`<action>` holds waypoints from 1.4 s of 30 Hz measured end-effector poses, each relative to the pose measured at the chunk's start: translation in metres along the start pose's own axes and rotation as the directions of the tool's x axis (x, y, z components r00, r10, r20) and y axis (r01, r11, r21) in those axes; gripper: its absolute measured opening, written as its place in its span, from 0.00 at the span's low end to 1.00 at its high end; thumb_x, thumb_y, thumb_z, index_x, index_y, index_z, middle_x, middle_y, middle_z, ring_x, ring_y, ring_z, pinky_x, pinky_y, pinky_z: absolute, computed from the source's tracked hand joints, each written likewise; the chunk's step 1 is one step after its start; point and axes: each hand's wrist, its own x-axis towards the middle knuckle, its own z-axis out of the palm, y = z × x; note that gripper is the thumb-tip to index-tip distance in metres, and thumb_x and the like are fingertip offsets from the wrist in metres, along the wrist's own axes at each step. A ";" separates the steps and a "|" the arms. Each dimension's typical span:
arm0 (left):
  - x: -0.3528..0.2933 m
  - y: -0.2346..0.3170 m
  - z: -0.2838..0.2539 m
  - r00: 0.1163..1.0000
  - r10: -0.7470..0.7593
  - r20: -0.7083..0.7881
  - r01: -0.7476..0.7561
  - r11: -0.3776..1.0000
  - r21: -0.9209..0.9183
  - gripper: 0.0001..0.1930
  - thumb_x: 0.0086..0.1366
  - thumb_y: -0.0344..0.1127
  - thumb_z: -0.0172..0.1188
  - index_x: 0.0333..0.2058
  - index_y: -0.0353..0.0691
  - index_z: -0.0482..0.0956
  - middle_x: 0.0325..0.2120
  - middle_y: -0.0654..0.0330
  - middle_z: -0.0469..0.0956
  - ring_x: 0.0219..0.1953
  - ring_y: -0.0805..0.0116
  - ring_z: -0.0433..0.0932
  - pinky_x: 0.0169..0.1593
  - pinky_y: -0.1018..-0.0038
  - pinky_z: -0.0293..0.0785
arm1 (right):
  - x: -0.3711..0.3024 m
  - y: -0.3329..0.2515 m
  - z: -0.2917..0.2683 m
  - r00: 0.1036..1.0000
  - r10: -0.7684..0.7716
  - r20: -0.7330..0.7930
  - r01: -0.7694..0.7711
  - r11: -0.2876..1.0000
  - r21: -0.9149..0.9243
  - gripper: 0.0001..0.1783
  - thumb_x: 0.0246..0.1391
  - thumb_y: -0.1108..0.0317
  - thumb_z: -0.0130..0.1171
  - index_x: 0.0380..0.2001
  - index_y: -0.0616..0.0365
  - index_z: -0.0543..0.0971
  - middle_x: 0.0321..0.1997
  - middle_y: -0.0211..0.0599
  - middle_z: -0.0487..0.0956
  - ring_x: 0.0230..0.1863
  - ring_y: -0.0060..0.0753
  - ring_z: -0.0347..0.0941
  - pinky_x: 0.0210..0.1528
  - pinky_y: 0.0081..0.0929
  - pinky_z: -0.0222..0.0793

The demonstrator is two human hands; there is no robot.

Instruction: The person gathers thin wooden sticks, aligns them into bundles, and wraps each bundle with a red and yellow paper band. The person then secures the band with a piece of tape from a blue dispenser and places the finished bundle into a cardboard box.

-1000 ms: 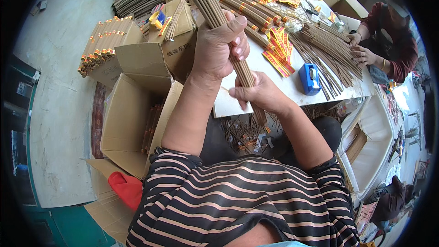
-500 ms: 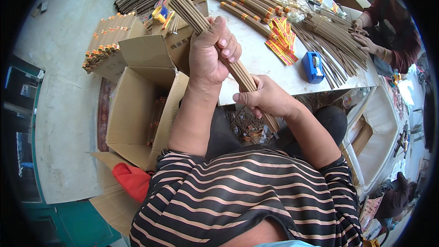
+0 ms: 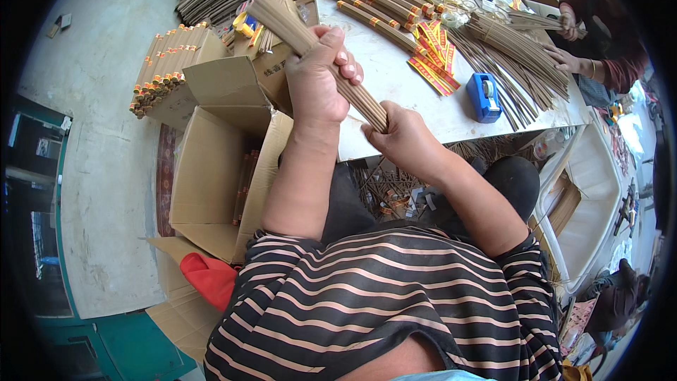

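Left fingers (image 3: 346,63) | around stick bundle (image 3: 362,101) | right fingers (image 3: 396,117) | at lower end

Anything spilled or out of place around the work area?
Yes: below the near edge of the table, loose sticks and pale scraps lie strewn at mixed angles, unlike the aligned bundle in the left hand. Red-and-yellow strips on the table overlap untidily, though that may be normal.

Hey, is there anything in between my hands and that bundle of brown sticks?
Nothing visible stands between them. Your left hand is wrapped around the bundle of brown sticks partway along, and your right hand is at its lower end. What lies under your fingers is hidden.
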 end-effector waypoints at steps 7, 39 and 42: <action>0.005 0.011 -0.010 0.944 -0.068 0.322 0.130 0.976 -0.177 0.05 0.58 0.31 0.57 0.29 0.43 0.68 0.12 0.68 0.63 0.11 0.77 0.61 0.15 0.78 0.59 | -0.001 0.000 -0.001 0.989 0.008 0.149 -0.044 0.969 0.244 0.11 0.48 0.67 0.56 0.28 0.65 0.70 0.19 0.53 0.73 0.23 0.48 0.73 0.30 0.36 0.67; 0.023 -0.064 0.018 0.983 0.179 0.051 -0.184 0.892 0.414 0.05 0.56 0.23 0.57 0.30 0.35 0.69 0.18 0.67 0.69 0.15 0.83 0.66 0.20 0.84 0.64 | 0.081 0.110 0.022 0.929 -0.165 -0.332 0.195 0.979 0.058 0.14 0.43 0.65 0.62 0.32 0.57 0.72 0.30 0.44 0.78 0.32 0.40 0.76 0.37 0.30 0.70; 0.019 -0.062 0.015 0.959 0.243 0.144 -0.283 0.833 0.475 0.05 0.56 0.24 0.57 0.30 0.36 0.69 0.18 0.67 0.69 0.15 0.83 0.66 0.20 0.84 0.64 | 0.078 0.101 0.021 0.908 -0.219 -0.357 0.264 0.961 0.081 0.13 0.43 0.66 0.62 0.33 0.56 0.73 0.30 0.43 0.78 0.31 0.39 0.76 0.37 0.29 0.70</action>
